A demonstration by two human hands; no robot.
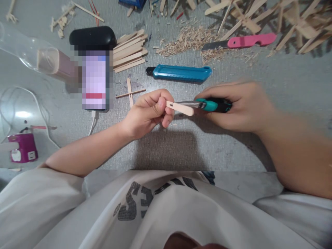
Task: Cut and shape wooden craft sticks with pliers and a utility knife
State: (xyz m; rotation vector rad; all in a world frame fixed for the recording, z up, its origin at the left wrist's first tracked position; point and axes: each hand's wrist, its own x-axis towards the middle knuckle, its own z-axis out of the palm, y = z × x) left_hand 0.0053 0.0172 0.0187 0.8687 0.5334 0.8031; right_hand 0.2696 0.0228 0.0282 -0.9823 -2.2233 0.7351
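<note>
Between the thumb and fingers of my left hand is a wooden craft stick, its rounded end pointing right. A small dark slot shows in the stick near my thumb. My right hand is closed around teal-and-black long-nose pliers. Their metal jaws reach left over the stick to about the slot; whether they grip the wood I cannot tell. Left of my hands lies a small cross of two sticks on the grey table. A blue utility knife lies just beyond my hands.
Behind are stacked craft sticks, wood shavings, a pink-handled knife and assembled stick pieces. At left are a phone on a white cable, a black case, a clear bottle and a purple charger.
</note>
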